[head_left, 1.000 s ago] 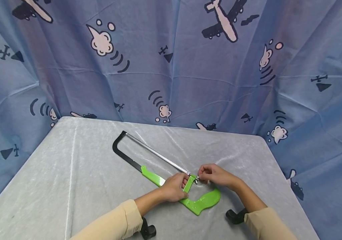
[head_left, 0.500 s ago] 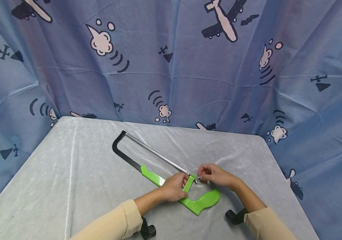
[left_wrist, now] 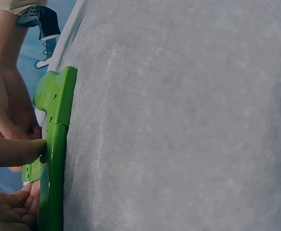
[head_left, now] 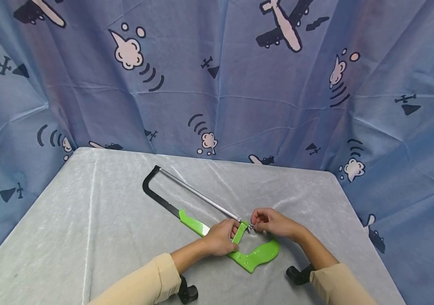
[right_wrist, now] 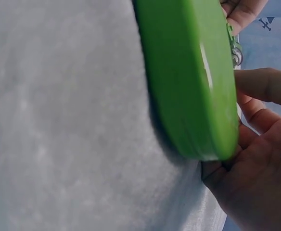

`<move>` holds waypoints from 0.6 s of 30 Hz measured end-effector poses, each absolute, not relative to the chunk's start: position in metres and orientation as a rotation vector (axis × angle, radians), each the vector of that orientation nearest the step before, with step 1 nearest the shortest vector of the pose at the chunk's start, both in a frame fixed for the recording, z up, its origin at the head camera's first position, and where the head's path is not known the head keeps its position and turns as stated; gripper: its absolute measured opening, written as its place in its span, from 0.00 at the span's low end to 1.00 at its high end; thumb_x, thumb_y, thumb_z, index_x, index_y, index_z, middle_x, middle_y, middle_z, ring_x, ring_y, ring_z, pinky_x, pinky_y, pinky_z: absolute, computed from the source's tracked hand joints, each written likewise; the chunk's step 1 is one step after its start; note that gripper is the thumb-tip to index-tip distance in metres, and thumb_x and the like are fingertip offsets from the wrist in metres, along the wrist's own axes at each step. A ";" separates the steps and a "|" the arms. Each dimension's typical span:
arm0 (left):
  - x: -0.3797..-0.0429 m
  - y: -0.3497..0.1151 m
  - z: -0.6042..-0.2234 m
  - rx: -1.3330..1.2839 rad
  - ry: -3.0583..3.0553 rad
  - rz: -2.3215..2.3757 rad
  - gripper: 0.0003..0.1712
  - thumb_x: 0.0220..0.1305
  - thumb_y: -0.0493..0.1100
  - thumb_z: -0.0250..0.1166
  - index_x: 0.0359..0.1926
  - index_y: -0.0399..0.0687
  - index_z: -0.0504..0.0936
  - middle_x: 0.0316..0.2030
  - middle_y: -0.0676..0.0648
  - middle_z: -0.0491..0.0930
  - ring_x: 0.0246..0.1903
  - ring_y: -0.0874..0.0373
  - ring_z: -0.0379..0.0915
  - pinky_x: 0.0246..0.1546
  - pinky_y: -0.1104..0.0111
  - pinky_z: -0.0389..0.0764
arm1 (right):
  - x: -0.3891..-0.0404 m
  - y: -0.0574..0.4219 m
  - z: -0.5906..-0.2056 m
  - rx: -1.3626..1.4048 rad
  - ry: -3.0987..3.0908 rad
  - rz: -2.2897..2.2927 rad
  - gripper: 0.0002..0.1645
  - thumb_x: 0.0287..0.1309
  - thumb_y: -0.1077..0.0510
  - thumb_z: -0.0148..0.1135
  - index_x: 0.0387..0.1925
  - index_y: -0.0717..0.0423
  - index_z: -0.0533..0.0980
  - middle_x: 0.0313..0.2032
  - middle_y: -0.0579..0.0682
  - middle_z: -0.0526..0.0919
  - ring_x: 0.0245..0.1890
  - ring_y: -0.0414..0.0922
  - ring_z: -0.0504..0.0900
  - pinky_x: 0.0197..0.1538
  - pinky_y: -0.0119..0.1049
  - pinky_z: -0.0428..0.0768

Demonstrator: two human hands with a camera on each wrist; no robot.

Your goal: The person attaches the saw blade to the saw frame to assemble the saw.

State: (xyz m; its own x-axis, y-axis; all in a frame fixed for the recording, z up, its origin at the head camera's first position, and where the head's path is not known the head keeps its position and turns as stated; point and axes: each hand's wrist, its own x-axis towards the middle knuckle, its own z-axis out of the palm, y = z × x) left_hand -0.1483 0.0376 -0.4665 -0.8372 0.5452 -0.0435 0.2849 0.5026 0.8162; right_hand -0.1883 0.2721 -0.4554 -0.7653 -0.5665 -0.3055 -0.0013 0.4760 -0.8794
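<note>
A hacksaw (head_left: 194,224) with a black and lime-green frame lies slantwise on the table, its silvery blade (head_left: 201,196) on the far side. My left hand (head_left: 220,238) grips the green frame by the short post at the blade's near end; the left wrist view shows the thumb pressed on the green part (left_wrist: 58,144). Fingertips of my right hand (head_left: 272,221) pinch the small metal wing nut (head_left: 250,228) just beyond that post. In the right wrist view the green handle (right_wrist: 188,86) looms in front, partly covering the right fingers.
The table (head_left: 125,254) wears a pale grey plush cloth. Behind it hangs a blue curtain (head_left: 186,76) printed with aeroplanes. Black wrist devices (head_left: 299,275) sit by both beige sleeves.
The wing nut has turned slightly at my right fingertips. The left hand and the hacksaw stay in place.
</note>
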 end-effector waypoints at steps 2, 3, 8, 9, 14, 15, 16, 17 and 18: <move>-0.148 0.038 -0.466 0.698 2.457 1.243 0.28 0.45 0.33 0.75 0.49 0.37 0.76 0.32 0.52 0.73 0.33 0.66 0.67 0.38 0.74 0.70 | -0.188 0.272 -0.455 -0.478 2.161 -1.272 0.06 0.59 0.70 0.56 0.39 0.69 0.72 0.29 0.50 0.74 0.29 0.41 0.70 0.32 0.31 0.69; -0.148 0.038 -0.466 0.696 2.456 1.241 0.27 0.45 0.33 0.75 0.49 0.37 0.76 0.32 0.52 0.73 0.33 0.66 0.67 0.38 0.74 0.70 | -0.188 0.271 -0.456 -0.482 2.165 -1.269 0.06 0.59 0.71 0.56 0.39 0.69 0.72 0.29 0.50 0.74 0.29 0.41 0.70 0.32 0.31 0.69; -0.148 0.038 -0.466 0.689 2.460 1.238 0.27 0.45 0.33 0.75 0.49 0.38 0.76 0.32 0.52 0.73 0.33 0.65 0.67 0.38 0.74 0.70 | -0.187 0.270 -0.456 -0.500 2.193 -1.239 0.07 0.57 0.71 0.56 0.39 0.69 0.73 0.29 0.50 0.74 0.29 0.41 0.71 0.33 0.30 0.70; -0.148 0.038 -0.466 0.687 2.459 1.242 0.27 0.45 0.33 0.75 0.49 0.37 0.76 0.32 0.52 0.73 0.33 0.65 0.68 0.38 0.74 0.70 | -0.187 0.270 -0.456 -0.502 2.195 -1.235 0.08 0.56 0.72 0.56 0.39 0.69 0.73 0.29 0.50 0.74 0.30 0.41 0.72 0.33 0.30 0.71; -0.147 0.039 -0.466 0.679 2.459 1.239 0.28 0.45 0.33 0.75 0.49 0.37 0.76 0.33 0.52 0.73 0.34 0.64 0.69 0.38 0.73 0.70 | -0.184 0.266 -0.453 -0.527 2.215 -1.186 0.09 0.53 0.71 0.56 0.39 0.70 0.74 0.29 0.48 0.75 0.29 0.40 0.72 0.32 0.29 0.72; -0.147 0.039 -0.466 0.678 2.457 1.241 0.28 0.45 0.33 0.75 0.49 0.37 0.76 0.33 0.52 0.73 0.34 0.63 0.69 0.38 0.73 0.70 | -0.183 0.265 -0.452 -0.532 2.222 -1.176 0.10 0.53 0.71 0.56 0.39 0.70 0.74 0.29 0.47 0.75 0.29 0.40 0.72 0.32 0.29 0.72; -0.147 0.039 -0.466 0.677 2.458 1.241 0.28 0.45 0.33 0.75 0.49 0.37 0.76 0.33 0.52 0.73 0.34 0.64 0.69 0.38 0.73 0.70 | -0.183 0.264 -0.451 -0.537 2.231 -1.165 0.10 0.52 0.71 0.57 0.38 0.70 0.74 0.28 0.47 0.74 0.29 0.40 0.72 0.31 0.29 0.72; -0.147 0.039 -0.466 0.676 2.458 1.241 0.28 0.45 0.33 0.75 0.49 0.37 0.76 0.33 0.52 0.73 0.34 0.64 0.69 0.38 0.73 0.70 | -0.182 0.263 -0.450 -0.541 2.240 -1.154 0.10 0.52 0.71 0.57 0.38 0.70 0.74 0.28 0.47 0.74 0.28 0.40 0.71 0.30 0.29 0.72; -0.147 0.039 -0.465 0.677 2.457 1.245 0.28 0.45 0.33 0.75 0.49 0.38 0.76 0.33 0.52 0.73 0.34 0.64 0.68 0.38 0.73 0.70 | -0.181 0.262 -0.449 -0.542 2.252 -1.141 0.09 0.52 0.71 0.58 0.38 0.70 0.75 0.28 0.47 0.74 0.28 0.40 0.71 0.30 0.29 0.71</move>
